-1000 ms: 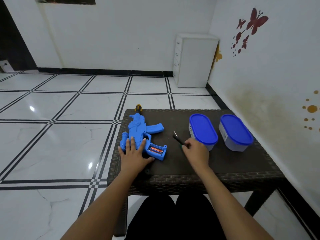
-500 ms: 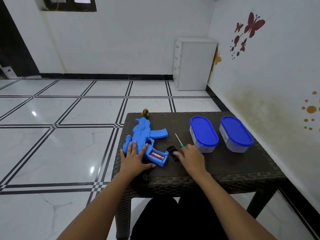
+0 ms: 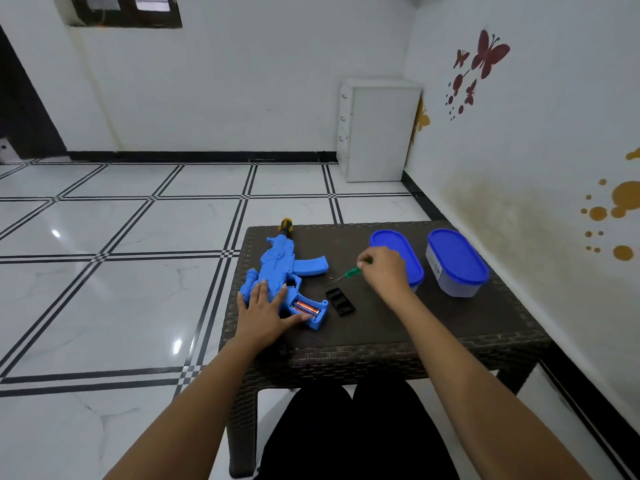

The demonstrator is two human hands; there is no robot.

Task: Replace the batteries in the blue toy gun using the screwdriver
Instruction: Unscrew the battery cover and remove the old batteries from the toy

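— Where's the blue toy gun (image 3: 277, 268)?
— Flat on the table (image 3: 450, 320), left hand (image 3: 264, 313) spread across it, hiding the grip. Batteries (image 3: 304, 308) show.
— Right hand (image 3: 382, 270)?
— Pinching the screwdriver (image 3: 349, 273); its tip is hard to make out.

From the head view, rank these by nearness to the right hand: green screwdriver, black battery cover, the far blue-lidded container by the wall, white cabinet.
1. Green screwdriver: held in the right hand.
2. Black battery cover: on the table, just below-left of the hand.
3. Far blue-lidded container: right, wall side.
4. White cabinet: on the floor, room corner.
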